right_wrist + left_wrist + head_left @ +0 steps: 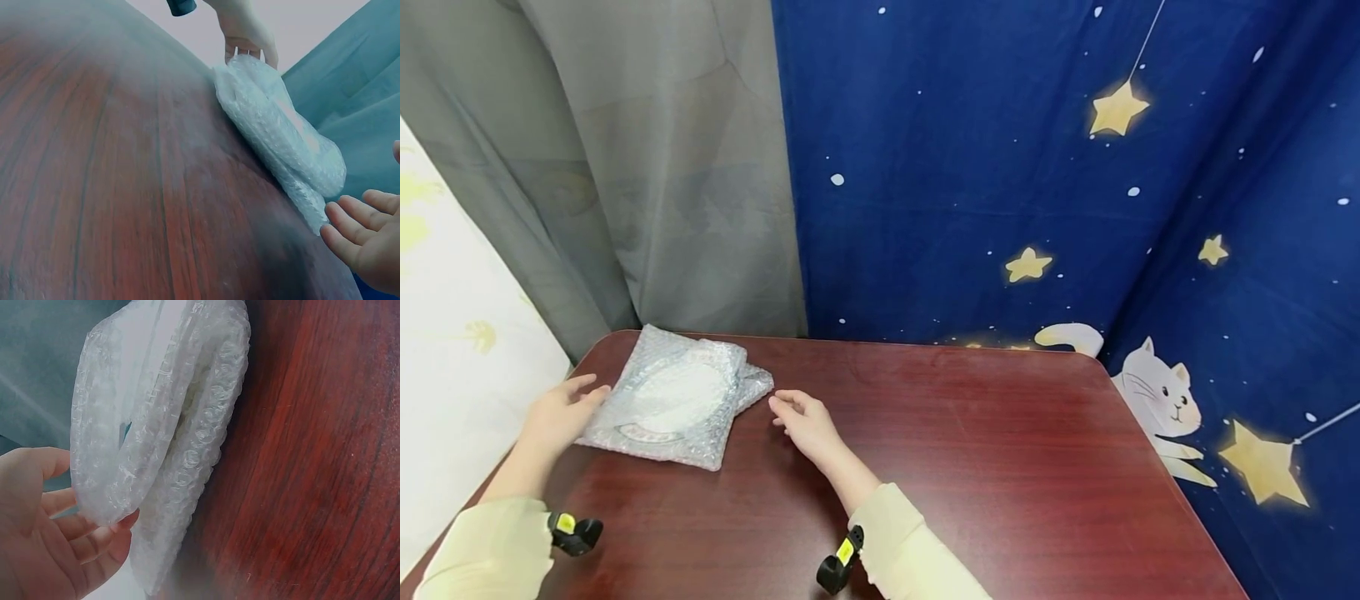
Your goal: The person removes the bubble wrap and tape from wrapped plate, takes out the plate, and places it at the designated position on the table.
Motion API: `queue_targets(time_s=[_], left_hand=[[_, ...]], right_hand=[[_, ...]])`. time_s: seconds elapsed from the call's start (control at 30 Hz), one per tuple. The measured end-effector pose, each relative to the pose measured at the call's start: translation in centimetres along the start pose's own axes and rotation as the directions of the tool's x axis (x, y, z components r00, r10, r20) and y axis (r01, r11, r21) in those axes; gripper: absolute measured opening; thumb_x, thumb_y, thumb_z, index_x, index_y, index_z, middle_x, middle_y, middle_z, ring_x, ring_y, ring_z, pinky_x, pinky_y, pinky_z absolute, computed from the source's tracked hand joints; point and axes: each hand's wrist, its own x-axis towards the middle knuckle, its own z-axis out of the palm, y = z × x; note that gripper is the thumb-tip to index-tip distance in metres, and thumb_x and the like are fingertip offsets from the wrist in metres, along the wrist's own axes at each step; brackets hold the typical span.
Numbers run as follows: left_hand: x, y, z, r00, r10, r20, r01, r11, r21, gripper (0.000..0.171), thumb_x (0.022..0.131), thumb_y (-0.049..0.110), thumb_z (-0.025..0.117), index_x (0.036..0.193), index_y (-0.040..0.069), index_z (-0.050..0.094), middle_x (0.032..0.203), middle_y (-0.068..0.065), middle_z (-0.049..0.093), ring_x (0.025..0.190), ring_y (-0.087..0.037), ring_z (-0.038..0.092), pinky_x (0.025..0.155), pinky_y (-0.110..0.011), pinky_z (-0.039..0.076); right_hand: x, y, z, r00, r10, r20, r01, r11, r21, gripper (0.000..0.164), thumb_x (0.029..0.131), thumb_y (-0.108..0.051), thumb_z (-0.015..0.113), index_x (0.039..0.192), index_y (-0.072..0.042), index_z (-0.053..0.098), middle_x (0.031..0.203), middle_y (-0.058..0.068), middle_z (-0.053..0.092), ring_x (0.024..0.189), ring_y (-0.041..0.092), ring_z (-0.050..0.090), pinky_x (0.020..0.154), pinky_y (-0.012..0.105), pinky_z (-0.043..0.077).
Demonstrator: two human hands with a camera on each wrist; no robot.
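A bubble-wrapped packet (662, 392) lies at the left of the table, a pale oval shape showing through its clear wrap. Under it a second bubble-wrapped piece (756, 386) sticks out on the right. At the packet's left edge, my left hand (557, 412) holds on, its fingers (94, 547) curled round the rounded end with the fingertips tucked beneath. My right hand (808, 429) hovers just right of the lower piece's corner, its fingers loosely extended with nothing in them. In the right wrist view, the bubble-wrapped packet (275, 119) slopes between both hands.
The dark red wooden table (1000, 467) extends to the right. Behind it hang a grey curtain (700, 208) and a blue curtain (925, 208) with stars. A white patterned cloth (460, 375) borders the left side. Black wrist cameras sit on both sleeves.
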Motion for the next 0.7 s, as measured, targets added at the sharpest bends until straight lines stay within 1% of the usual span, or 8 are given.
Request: queue_targets(time_s=[0.17,0.23,0.3,0.37,0.47,0.6,0.7], left_hand=[[0.0,0.0,0.1,1.000,-0.006,0.004,0.006,1.000,-0.009,0.058,0.102,0.032,0.040,0.129,-0.020,0.040,0.121,-0.048,0.041,0.109,-0.060,0.041,0.085,-0.065,0.036],[0.0,-0.1,0.1,1.000,-0.019,0.008,0.019,1.000,-0.017,0.058,0.102,0.033,0.039,0.128,-0.019,0.041,0.122,-0.048,0.040,0.109,-0.060,0.041,0.084,-0.065,0.036],[-0.2,-0.2,0.1,0.999,-0.038,0.018,0.039,0.999,-0.024,0.059,0.101,0.034,0.039,0.128,-0.019,0.042,0.123,-0.048,0.039,0.110,-0.060,0.041,0.084,-0.064,0.036],[-0.3,-0.3,0.2,0.997,-0.064,0.041,0.066,0.997,-0.030,0.060,0.101,0.035,0.038,0.129,-0.019,0.040,0.125,-0.048,0.038,0.110,-0.060,0.040,0.084,-0.064,0.037],[-0.5,-0.5,0.4,0.992,-0.087,0.089,0.093,0.994,-0.059,0.062,0.102,0.034,0.037,0.131,-0.020,0.036,0.128,-0.048,0.034,0.113,-0.060,0.038,0.087,-0.064,0.036],[-0.5,-0.6,0.4,0.984,-0.099,0.145,0.116,0.986,-0.117,0.064,0.102,0.035,0.035,0.133,-0.021,0.030,0.132,-0.048,0.028,0.118,-0.060,0.033,0.091,-0.065,0.032],[-0.4,-0.4,0.4,0.979,-0.113,0.170,0.141,0.976,-0.164,0.067,0.102,0.036,0.034,0.135,-0.022,0.027,0.135,-0.048,0.024,0.121,-0.060,0.029,0.094,-0.066,0.029]], right_hand=[[0.2,0.0,1.2,0.998,0.064,-0.005,-0.063,0.996,0.055,0.036,0.096,-0.030,0.058,0.119,-0.004,0.065,0.107,0.014,0.069,0.092,0.023,0.068,0.078,0.038,0.053],[0.2,-0.1,1.7,0.996,0.085,0.001,-0.085,0.993,0.077,0.034,0.096,-0.030,0.058,0.118,-0.005,0.066,0.106,0.014,0.069,0.090,0.021,0.068,0.079,0.039,0.053],[0.3,-0.1,2.2,0.994,0.105,0.015,-0.106,0.989,0.101,0.036,0.096,-0.029,0.058,0.121,-0.004,0.064,0.106,0.014,0.068,0.089,0.020,0.068,0.080,0.040,0.053],[0.4,0.0,2.7,0.991,0.128,0.027,-0.130,0.983,0.128,0.040,0.096,-0.028,0.058,0.125,-0.001,0.060,0.107,0.015,0.068,0.090,0.023,0.068,0.079,0.039,0.053],[0.4,0.2,3.4,0.986,0.160,0.042,-0.165,0.972,0.167,0.044,0.096,-0.027,0.058,0.130,0.001,0.054,0.108,0.016,0.067,0.090,0.028,0.068,0.076,0.039,0.054],[0.5,0.1,3.9,0.976,0.204,0.073,-0.215,0.952,0.220,0.039,0.096,-0.027,0.058,0.126,-0.001,0.056,0.109,0.016,0.066,0.091,0.029,0.067,0.076,0.040,0.055],[0.8,0.0,4.1,0.966,0.230,0.114,-0.253,0.930,0.267,0.040,0.097,-0.030,0.057,0.127,-0.004,0.056,0.112,0.015,0.063,0.096,0.031,0.065,0.080,0.042,0.053]])
